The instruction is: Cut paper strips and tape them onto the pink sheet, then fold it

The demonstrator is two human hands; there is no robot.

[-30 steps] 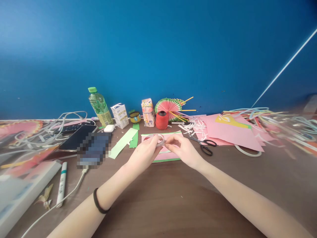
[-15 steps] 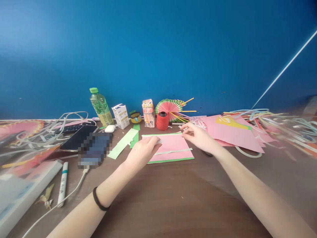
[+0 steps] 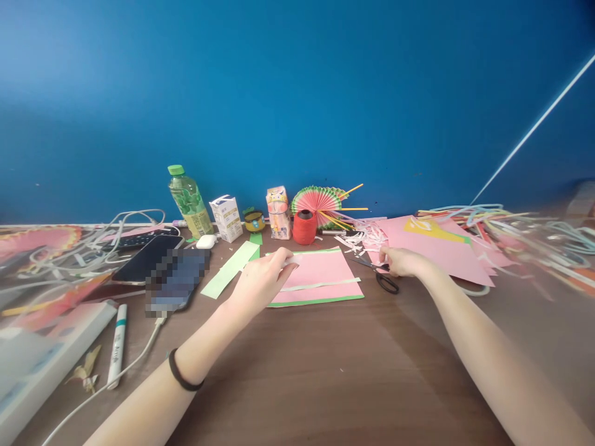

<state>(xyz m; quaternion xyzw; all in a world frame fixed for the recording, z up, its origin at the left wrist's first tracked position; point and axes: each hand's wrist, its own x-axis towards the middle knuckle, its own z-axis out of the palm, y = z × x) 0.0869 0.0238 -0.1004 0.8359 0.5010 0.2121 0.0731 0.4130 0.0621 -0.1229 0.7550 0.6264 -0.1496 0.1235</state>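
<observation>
A pink sheet of paper (image 3: 320,266) with green edges lies flat on the table, and a pale strip (image 3: 325,284) crosses its lower part. Over the sheet's left side, my left hand (image 3: 264,274) is closed in a pinch; a whitish bit shows at its fingertips, too small to name. To the right of the sheet, my right hand (image 3: 402,262) has its fingers closed at the handle of black scissors (image 3: 387,284). The scissors lie on the table with their blades pointing left, and the fingers partly cover the upper handle loop.
White paper scraps (image 3: 360,240) lie beside a stack of pink paper (image 3: 423,248). Behind the sheet stand a red spool (image 3: 305,228), a paper fan (image 3: 318,199), a small carton (image 3: 227,218) and a green-capped bottle (image 3: 189,201). Phones, cables and a marker (image 3: 118,347) lie left.
My right hand has moved right and down from the sheet's upper right corner to the scissors. My left hand has shifted slightly left along the sheet.
</observation>
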